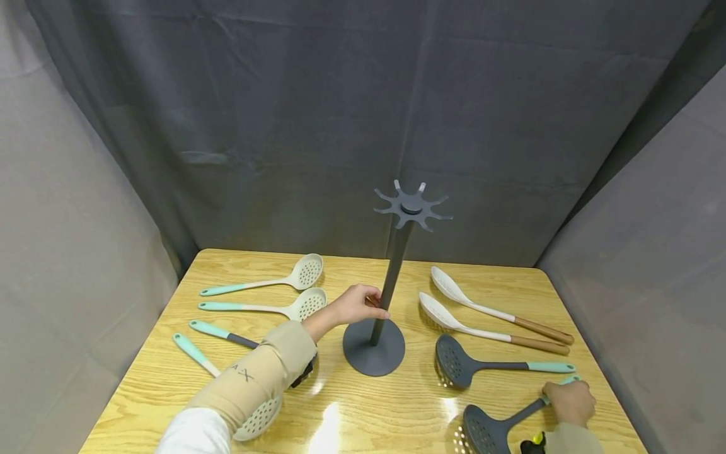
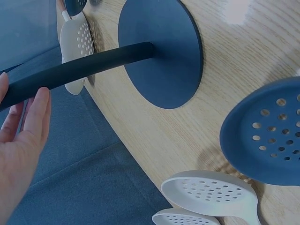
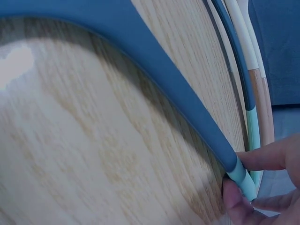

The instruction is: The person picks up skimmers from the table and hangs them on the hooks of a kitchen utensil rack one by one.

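Both my hands are holding something: the right hand (image 1: 570, 403) is pinching the mint handle (image 3: 241, 180) of a dark skimmer (image 1: 501, 430) between thumb and fingers, while the left hand (image 1: 354, 304) is gripping the post (image 1: 393, 271) of the utensil stand low down, just above its round base (image 1: 363, 359).

Taking the stand as my landmark, that skimmer is lying to its right and nearer to me. Its long axis is running slantwise: the perforated bowl (image 1: 482, 432) is pointing to the left and back toward me, and the handle's tip is pointing away to the right. So the bowl is sitting closer to the stand than my pinching fingers are. I cannot tell whether it is touching the surface (image 1: 351, 403).

From my right hand, the stand's hooked crown (image 1: 411, 205) is standing leftward, farther off and much higher, with my left hand being the nearer one to it.

Also right of the stand, a second dark skimmer (image 1: 454, 362) is lying just beyond the held one, and two wooden-handled white skimmers (image 1: 448, 287) are lying farther back. Left of the stand, mint-handled skimmers (image 1: 292, 309) are lying, some partly hidden under my left forearm.
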Available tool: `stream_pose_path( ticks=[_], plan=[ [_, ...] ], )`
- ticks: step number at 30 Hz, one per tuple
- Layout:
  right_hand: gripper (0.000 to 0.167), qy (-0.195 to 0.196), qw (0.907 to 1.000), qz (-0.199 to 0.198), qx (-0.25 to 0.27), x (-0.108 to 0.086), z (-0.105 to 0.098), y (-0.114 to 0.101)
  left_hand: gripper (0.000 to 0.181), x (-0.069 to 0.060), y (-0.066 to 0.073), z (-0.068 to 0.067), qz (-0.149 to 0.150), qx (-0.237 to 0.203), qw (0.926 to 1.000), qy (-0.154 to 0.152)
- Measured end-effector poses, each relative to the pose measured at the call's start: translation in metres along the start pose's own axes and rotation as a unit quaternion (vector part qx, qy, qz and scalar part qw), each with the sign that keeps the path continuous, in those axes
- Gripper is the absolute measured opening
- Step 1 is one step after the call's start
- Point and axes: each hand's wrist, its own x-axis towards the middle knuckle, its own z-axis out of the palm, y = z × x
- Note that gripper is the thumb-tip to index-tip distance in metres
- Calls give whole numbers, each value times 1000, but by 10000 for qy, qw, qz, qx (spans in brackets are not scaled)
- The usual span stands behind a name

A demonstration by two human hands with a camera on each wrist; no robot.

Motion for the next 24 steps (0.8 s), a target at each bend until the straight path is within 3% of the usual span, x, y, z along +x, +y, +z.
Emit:
stream_pose_path(
  ticks=[8,15,24],
  plan=[
    [49,152,9988,9,464,-2,-2,1,20,1,0,1,-18,17,10000,2],
    [69,241,9936,31,1104,-6,-7,-8,20,0,1,1,-47,19,10000,13],
    [71,553,9849,-459,1574,-10,-21,-35,19,1,0,1,-42,-41,10000,36]
  ],
)
